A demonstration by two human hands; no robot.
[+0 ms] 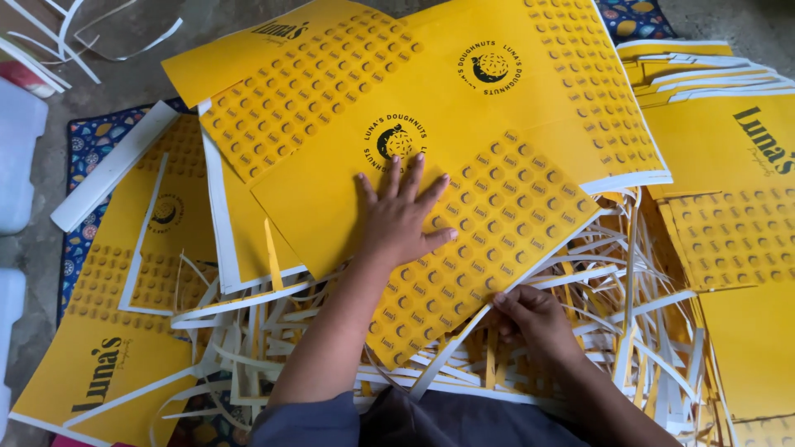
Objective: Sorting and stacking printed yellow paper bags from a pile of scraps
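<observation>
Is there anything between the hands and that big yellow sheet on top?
Nothing visible. The left hand lies flat, fingers spread, right on the top yellow sheet. The right hand pinches that sheet's lower edge, where a white strip runs along it. The heap of loose paper strips lies underneath, not in between.

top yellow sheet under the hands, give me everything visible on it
The top yellow sheet is flat printed card or paper, lying skewed on a pile of like sheets and white trim strips. It carries a round black logo near its middle and a patch of small repeated dot marks over its lower right part, with a thin white border on the near edge. The left hand presses flat on it, fingers spread; the right hand pinches its near edge.
</observation>
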